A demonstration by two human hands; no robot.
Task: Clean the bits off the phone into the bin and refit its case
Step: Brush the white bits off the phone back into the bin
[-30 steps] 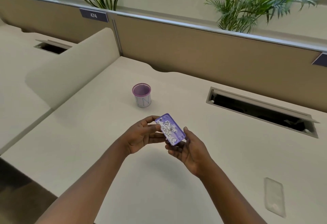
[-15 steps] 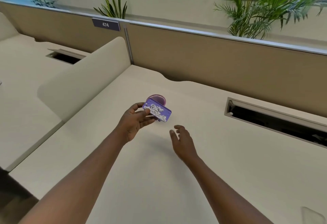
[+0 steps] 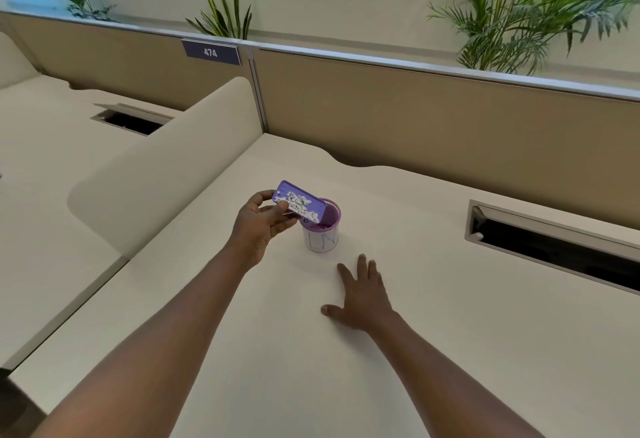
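My left hand (image 3: 258,226) grips a purple phone (image 3: 300,201) by its left end. White bits lie scattered over the phone's upper face. It tilts down to the right, and its lower end hangs over the mouth of the bin (image 3: 322,230), a small white cup with a purple rim. My right hand (image 3: 360,294) lies flat on the desk, fingers spread, a little in front of the bin and to its right. The phone's case is out of view.
The cream desk (image 3: 450,333) has a cable slot (image 3: 554,240) at the right. A rounded cream divider (image 3: 166,174) stands to the left and a tan partition (image 3: 415,115) runs along the back. Plants line the window sill.
My right hand let go of the phone and came down flat on the desk. My left hand carried the phone forward and tilted it over the bin. The view has shifted and the case has dropped out of it.
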